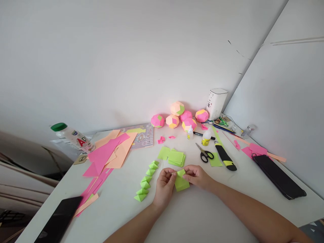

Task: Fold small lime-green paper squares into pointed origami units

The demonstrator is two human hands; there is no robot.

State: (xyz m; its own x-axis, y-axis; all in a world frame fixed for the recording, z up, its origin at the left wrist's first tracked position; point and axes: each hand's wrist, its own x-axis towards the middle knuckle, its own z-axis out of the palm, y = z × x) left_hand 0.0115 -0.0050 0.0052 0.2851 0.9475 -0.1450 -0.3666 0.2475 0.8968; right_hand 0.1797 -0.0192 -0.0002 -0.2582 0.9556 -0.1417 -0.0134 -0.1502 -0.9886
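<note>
My left hand and my right hand meet over the white table, both pinched on a small green paper square that is partly folded at its top edge. Just left of my left hand lies a curved row of several folded green paper pieces. Behind my hands sits a stack of flat green paper squares.
Pink and orange paper sheets lie at the left, with a bottle beyond. Several paper balls stand by the wall. Scissors, a utility knife, glue bottles and two dark phones lie around.
</note>
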